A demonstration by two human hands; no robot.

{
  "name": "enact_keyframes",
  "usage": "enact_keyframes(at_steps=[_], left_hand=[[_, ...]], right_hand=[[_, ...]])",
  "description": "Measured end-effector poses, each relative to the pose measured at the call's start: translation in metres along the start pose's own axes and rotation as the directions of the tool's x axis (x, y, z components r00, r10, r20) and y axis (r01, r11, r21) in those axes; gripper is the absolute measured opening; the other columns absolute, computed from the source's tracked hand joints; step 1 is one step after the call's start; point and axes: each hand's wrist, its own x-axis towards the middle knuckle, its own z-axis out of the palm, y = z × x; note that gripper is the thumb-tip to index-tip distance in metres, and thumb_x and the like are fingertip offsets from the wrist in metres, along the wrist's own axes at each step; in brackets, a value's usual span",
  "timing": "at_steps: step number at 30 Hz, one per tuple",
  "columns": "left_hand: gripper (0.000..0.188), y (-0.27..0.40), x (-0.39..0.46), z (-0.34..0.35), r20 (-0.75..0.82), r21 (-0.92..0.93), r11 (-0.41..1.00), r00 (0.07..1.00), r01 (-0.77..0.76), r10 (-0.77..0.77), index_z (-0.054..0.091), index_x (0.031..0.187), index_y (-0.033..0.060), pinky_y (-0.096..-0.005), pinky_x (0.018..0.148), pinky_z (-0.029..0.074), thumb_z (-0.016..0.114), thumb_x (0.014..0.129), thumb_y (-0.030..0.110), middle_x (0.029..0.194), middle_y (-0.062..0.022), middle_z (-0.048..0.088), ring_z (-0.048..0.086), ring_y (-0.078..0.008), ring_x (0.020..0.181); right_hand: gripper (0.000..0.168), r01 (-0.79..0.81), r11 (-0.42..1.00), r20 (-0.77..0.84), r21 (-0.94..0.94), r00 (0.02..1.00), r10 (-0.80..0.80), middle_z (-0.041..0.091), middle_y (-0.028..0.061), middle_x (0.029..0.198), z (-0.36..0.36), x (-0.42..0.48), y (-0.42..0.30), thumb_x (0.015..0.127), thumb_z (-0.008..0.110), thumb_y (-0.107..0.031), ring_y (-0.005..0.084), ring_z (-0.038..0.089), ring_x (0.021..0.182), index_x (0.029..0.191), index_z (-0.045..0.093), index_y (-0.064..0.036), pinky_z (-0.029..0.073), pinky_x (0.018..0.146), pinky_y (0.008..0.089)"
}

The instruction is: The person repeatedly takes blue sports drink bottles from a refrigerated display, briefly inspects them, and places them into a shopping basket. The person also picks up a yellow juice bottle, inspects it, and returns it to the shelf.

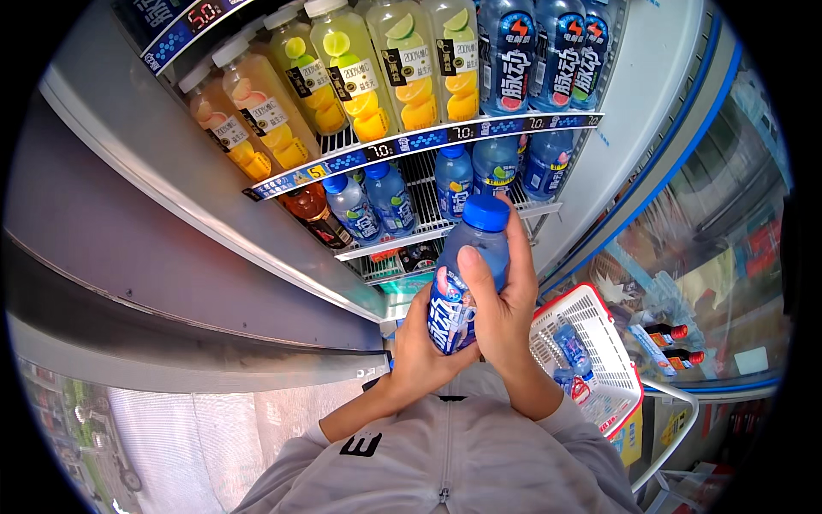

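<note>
Both my hands are around a blue plastic drink bottle [453, 292] with a blue screw cap [486, 212], held tilted in front of my chest. My left hand [411, 347] cups its lower part from the left and below. Along the bottle's right side lies my right hand [514, 308], its thumb across the front near the shoulder and its fingers behind. The printed label faces up towards me. Beyond the bottle stands a drinks cooler, where a wire shelf [420, 186] carries several similar blue bottles [390, 199].
An upper shelf edge with price tags [417, 142] fronts citrus drink bottles [356, 70] and dark blue bottles [507, 58]. A white plastic basket [616, 379] with a red rim, holding blue bottles [571, 347], is at my right. The glass cooler door [700, 257] stands beyond it.
</note>
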Motion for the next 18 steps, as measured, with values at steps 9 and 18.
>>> enact_keyframes(at_steps=[9,18], left_hand=[[0.091,-0.004,-0.006,-0.013,0.347,-0.555,0.796,0.937,0.241,-0.042,0.038,0.146,-0.0014,-0.0320,0.096,0.052,0.088,0.071,0.005,0.129,-0.0115,0.061,0.063,-0.0165,0.111],[0.084,-0.007,-0.001,-0.022,0.589,-0.726,0.452,0.808,0.518,0.020,0.043,0.144,0.0000,-0.0383,0.095,0.055,0.083,0.071,0.010,0.121,-0.0141,0.066,0.068,-0.0246,0.107]], right_hand=[[0.044,-0.386,0.841,0.283,0.379,0.914,0.291,0.067,0.0083,0.120,-0.016,0.005,-0.012,0.105,0.057,-0.022,0.0097,0.063,0.104,0.142,0.051,0.001,0.051,0.088,0.0257],[0.057,-0.453,0.823,0.413,0.342,0.859,0.302,0.061,0.0227,0.135,-0.020,0.006,0.010,0.108,0.036,-0.040,0.0290,0.067,0.113,0.144,0.044,0.004,0.057,0.091,0.0395]])
